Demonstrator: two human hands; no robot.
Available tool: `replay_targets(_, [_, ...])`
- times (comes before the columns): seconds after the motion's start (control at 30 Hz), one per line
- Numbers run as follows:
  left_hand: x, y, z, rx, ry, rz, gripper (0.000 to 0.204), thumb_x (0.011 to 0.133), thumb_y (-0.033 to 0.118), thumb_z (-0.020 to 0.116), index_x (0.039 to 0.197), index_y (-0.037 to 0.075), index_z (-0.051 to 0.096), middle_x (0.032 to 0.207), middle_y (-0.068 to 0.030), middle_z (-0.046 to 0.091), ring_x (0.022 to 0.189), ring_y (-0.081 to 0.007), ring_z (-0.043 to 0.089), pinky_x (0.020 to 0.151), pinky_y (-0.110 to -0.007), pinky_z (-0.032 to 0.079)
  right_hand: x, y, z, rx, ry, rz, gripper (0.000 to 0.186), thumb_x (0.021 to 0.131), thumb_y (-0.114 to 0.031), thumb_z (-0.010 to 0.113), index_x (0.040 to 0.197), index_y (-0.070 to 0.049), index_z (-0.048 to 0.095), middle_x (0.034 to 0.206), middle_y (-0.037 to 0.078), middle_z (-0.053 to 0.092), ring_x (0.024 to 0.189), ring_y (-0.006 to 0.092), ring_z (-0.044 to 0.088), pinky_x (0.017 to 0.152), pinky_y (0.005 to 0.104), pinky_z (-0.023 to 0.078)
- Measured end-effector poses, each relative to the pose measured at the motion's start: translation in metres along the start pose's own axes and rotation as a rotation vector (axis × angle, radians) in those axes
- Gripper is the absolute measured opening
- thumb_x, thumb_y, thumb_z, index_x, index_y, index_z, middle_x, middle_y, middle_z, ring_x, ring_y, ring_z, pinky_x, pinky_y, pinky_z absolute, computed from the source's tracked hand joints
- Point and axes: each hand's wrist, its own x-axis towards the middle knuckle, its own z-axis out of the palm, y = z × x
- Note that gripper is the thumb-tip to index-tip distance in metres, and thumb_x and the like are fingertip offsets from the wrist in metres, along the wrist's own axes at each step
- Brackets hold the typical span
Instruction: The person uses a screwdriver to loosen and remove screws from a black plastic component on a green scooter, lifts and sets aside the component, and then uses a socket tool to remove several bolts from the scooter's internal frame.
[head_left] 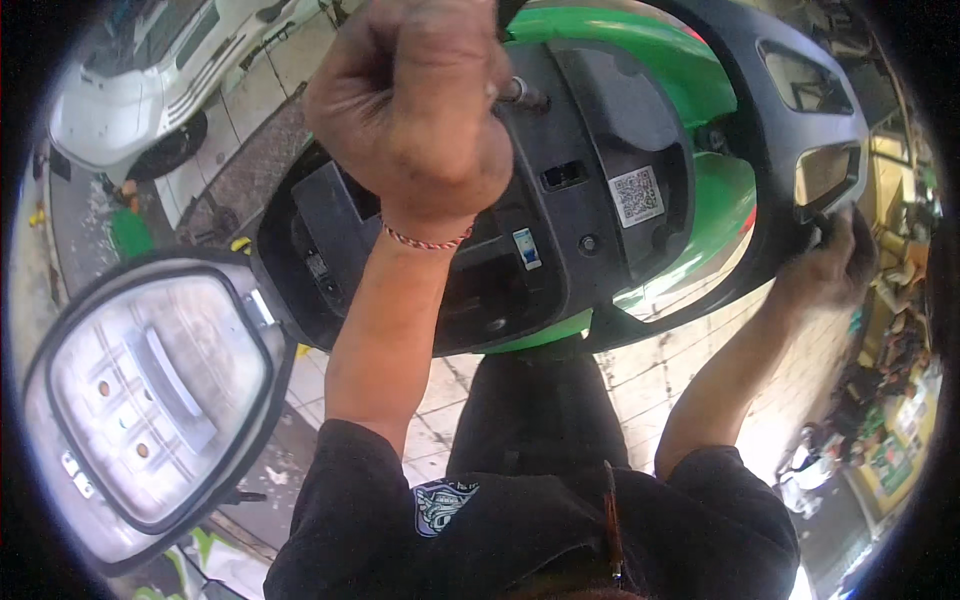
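My left hand (pixel 415 110) is closed in a fist above the black under-seat panel (pixel 575 120) of a green scooter (pixel 725 190). From beside its fingers the metal end of a socket wrench (pixel 522 93) points at the panel; the fist hides its handle. At the scooter's tail, the fingers of my right hand (pixel 835 265) curl against the lower edge of the black rear grab rail (pixel 775 225). Part of that grip is in shadow. To the left, the raised seat (pixel 190 350) shows its pale underside, hinged beside the panel's open compartments.
A white vehicle (pixel 120 120) with a dark wheel stands at the upper left. Loose parts (pixel 895 370) clutter the right side. Pale floor tiles (pixel 640 390) show under the scooter, and my legs (pixel 535 410) are close to its side.
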Motion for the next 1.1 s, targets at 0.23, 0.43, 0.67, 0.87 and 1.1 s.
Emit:
replay_targets(0.23, [0.007,0.005,0.033,0.321,0.248,-0.132,0.033,0.097,0.017,0.05,0.066,0.012,0.04,0.053,0.0,0.035,0.042,-0.0111,0.032,0.044,-0.028,0.03,-0.014,-0.007,0.009,0.154,0.081,0.271,0.018,0.081,-0.003,0.072,0.094,0.01,0.07,0.09,0.017,0.07,0.076,0.0222,0.068,0.068,0.0305,0.058])
replay_targets(0.43, [0.009,-0.01,0.049,0.268,-0.068,-0.081,0.031,0.097,0.011,0.052,0.067,0.008,0.044,0.054,-0.0009,0.036,0.043,-0.0101,0.033,0.043,-0.028,0.029,-0.012,-0.007,0.002,0.076,0.06,0.241,0.017,0.083,-0.004,0.072,0.095,0.008,0.071,0.091,0.015,0.071,0.078,0.0215,0.068,0.07,0.0298,0.057])
replay_targets(0.67, [0.03,-0.016,0.041,0.376,-0.639,-0.169,0.032,0.09,-0.003,0.056,0.065,0.009,0.04,0.06,-0.0013,0.037,0.048,-0.0116,0.034,0.048,-0.03,0.028,-0.016,-0.007,0.009,0.141,0.076,0.23,0.017,0.083,-0.003,0.072,0.095,0.008,0.071,0.09,0.015,0.071,0.08,0.0211,0.068,0.071,0.0294,0.057])
replay_targets(0.87, [0.064,-0.005,0.019,0.128,-0.9,-0.514,0.032,0.088,0.0,0.058,0.066,0.012,0.038,0.064,-0.0018,0.04,0.055,-0.0137,0.038,0.057,-0.033,0.03,-0.009,0.0,0.001,0.174,0.026,0.199,0.016,0.084,-0.003,0.071,0.094,0.009,0.071,0.09,0.016,0.071,0.079,0.0212,0.068,0.072,0.0298,0.056])
replay_targets(1.1, [0.035,0.019,0.024,0.229,-0.463,-0.332,0.032,0.092,0.022,0.054,0.064,0.015,0.04,0.062,0.0003,0.035,0.058,-0.015,0.034,0.058,-0.034,0.028,-0.012,0.0,0.0,0.069,-0.051,0.113,0.014,0.085,-0.003,0.071,0.094,0.007,0.072,0.09,0.014,0.073,0.078,0.0193,0.068,0.07,0.0273,0.056])
